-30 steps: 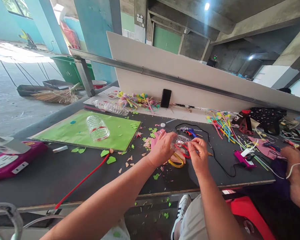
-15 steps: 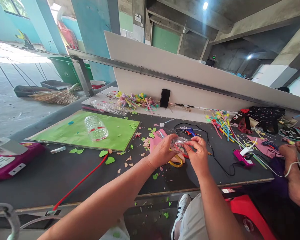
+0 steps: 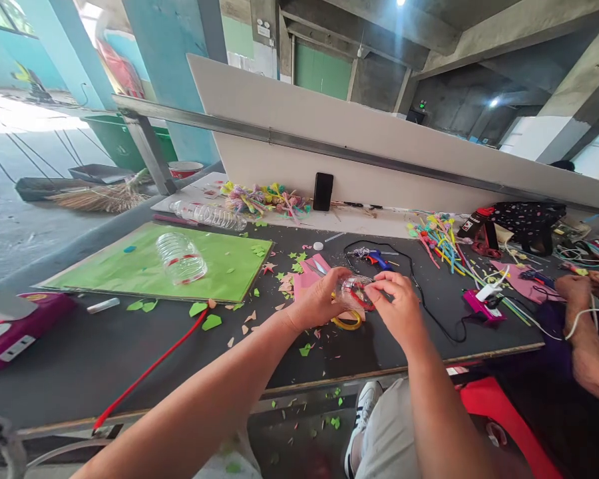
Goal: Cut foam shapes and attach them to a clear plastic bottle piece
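A cut piece of clear plastic bottle point(image 3: 350, 287) with a red strip along its edge is gripped in my left hand point(image 3: 320, 301), thumb and fingers around its left side. At its right rim, my right hand point(image 3: 397, 303) pinches the edge with closed fingertips. Just beneath lies a pair of scissors with yellow handles point(image 3: 348, 323), partly hidden, on pink paper point(image 3: 305, 283). Behind my right hand rests a blue glue gun point(image 3: 379, 260) with a black cord. To the left, another cut bottle piece point(image 3: 180, 258) with red edging lies on a green sheet point(image 3: 130, 266).
Paper scraps and green stars point(image 3: 297, 265) litter the dark table point(image 3: 144, 366). A phone point(image 3: 323, 191) leans against the white board. At left lie a plastic bottle point(image 3: 212, 215) and a magenta power strip point(image 3: 34, 332); at right, another power strip point(image 3: 483, 307) and a co-worker's hands point(image 3: 574, 287).
The bottle piece has turned in my hands, so more of its red edging shows. My right hand has shifted slightly right. The whole view has moved a little.
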The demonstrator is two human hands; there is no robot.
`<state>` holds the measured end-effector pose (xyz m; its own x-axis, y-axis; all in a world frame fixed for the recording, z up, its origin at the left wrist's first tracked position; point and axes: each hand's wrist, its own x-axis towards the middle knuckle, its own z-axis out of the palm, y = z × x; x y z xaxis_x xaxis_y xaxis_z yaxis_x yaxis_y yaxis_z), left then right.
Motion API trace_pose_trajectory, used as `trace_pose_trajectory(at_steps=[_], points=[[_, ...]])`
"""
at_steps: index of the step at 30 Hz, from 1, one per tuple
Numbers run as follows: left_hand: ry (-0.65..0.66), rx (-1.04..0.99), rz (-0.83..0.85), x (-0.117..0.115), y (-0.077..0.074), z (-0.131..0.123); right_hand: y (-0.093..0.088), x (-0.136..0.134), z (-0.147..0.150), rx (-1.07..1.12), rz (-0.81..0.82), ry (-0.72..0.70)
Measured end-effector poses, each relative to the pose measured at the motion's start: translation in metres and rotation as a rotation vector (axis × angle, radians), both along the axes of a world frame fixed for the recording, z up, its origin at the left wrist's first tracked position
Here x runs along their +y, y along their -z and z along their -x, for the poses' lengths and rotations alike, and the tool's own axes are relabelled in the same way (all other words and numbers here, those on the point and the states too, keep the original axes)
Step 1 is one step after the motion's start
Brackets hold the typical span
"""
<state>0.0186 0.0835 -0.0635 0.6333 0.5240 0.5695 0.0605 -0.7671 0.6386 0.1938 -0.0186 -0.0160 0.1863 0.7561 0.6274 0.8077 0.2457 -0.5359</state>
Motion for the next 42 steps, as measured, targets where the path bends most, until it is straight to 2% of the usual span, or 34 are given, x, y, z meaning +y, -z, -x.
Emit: trace_pose_trajectory(at_steps=[2,6,9,12,14,18,21,27,31,37,42], points=[[0.069,-0.004,0.107,0.001,0.0,0.001,-0.002,-0.001,-0.009,0.225,0.013,-0.07],[0.231,-0.063,0.422,0.002,0.001,0.001,0.001,0.002,-0.014,0.7,0.112,-0.188],[0.346,-0.111,0.59,0.0,0.002,0.0,0.005,0.007,-0.008,0.801,0.172,-0.261],[0.419,-0.104,0.634,-0.001,0.0,0.001,0.004,0.007,-0.006,0.841,0.188,-0.304],[0.417,-0.081,0.596,-0.001,-0.002,0.001,0.002,0.005,-0.009,0.847,0.22,-0.342],[0.307,0.009,0.447,-0.001,-0.004,0.001,0.001,0.002,-0.015,0.746,0.332,-0.406],[0.218,0.071,0.346,-0.001,-0.002,-0.001,0.005,0.003,-0.015,0.639,0.374,-0.38],[0.116,0.119,0.266,-0.002,-0.002,0.0,0.011,0.008,-0.01,0.472,0.354,-0.263],[0.129,0.104,0.255,-0.004,-0.003,-0.001,0.011,0.01,-0.007,0.392,0.363,-0.187],[0.164,0.088,0.302,-0.003,0.004,-0.004,0.01,0.011,0.0,0.263,0.333,-0.063],[0.162,0.079,0.302,-0.002,0.006,-0.004,0.01,0.01,-0.001,0.316,0.334,-0.132]])
